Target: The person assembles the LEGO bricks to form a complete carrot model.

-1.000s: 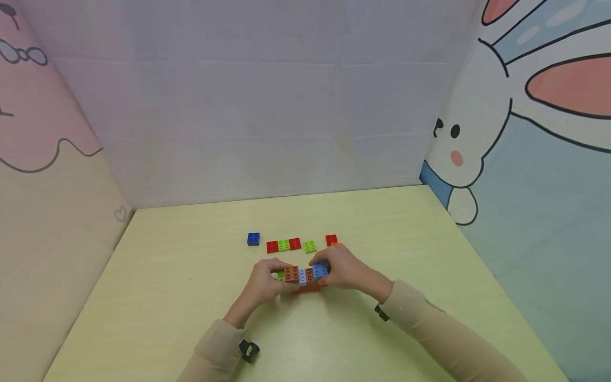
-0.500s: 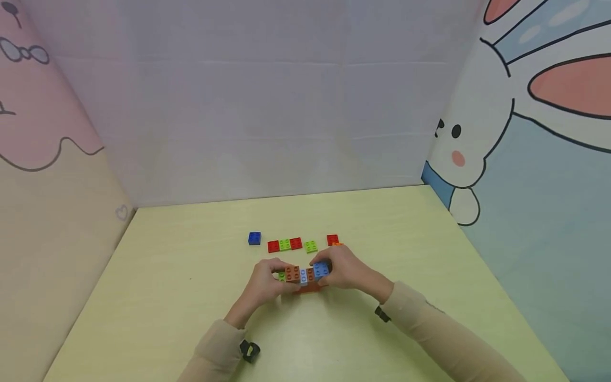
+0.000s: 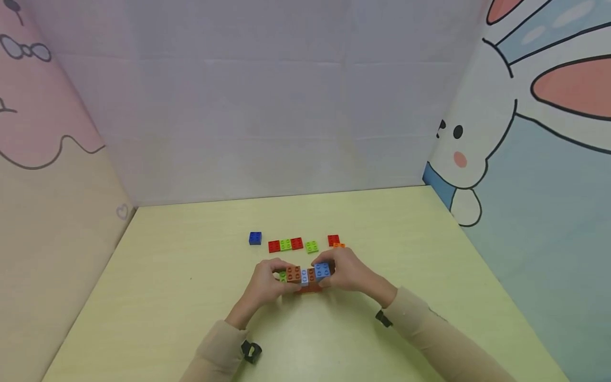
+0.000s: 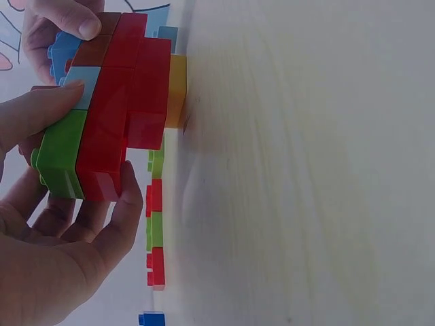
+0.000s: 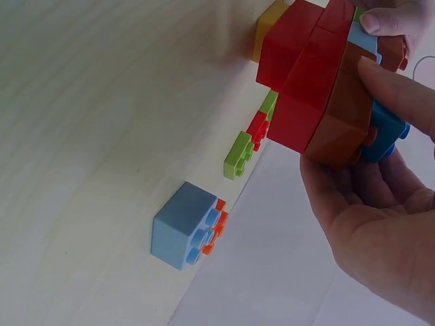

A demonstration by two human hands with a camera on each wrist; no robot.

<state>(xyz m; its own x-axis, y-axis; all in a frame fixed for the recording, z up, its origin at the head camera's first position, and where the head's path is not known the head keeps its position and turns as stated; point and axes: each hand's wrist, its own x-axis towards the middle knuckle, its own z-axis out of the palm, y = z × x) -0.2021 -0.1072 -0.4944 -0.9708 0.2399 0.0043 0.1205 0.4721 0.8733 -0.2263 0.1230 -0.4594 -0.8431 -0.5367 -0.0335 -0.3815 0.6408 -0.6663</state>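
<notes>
Both hands hold an assembly of toy building bricks (image 3: 311, 288) just above the table. My left hand (image 3: 265, 278) grips its left end, where a green brick (image 4: 63, 155) sits on red ones; the thumb lies on the near side, the fingers behind. At the other end, my right hand (image 3: 347, 269) holds the assembly with its thumb on a brown brick (image 5: 343, 112). A blue brick (image 3: 322, 271) and a brown brick (image 3: 293, 274) stand on top, with a light blue brick (image 3: 304, 277) between them lower down. Beneath the red layers is a yellow-orange brick (image 4: 177, 92). Fingers hide parts of both ends.
Behind the hands lie a dark blue brick (image 3: 255, 238), a red-green-red row (image 3: 285, 244), a lime green brick (image 3: 312, 246), a red brick (image 3: 333, 240) and an orange brick (image 3: 339, 245). The right wrist view shows a loose light blue brick (image 5: 182, 227). Walls edge the table (image 3: 181, 318).
</notes>
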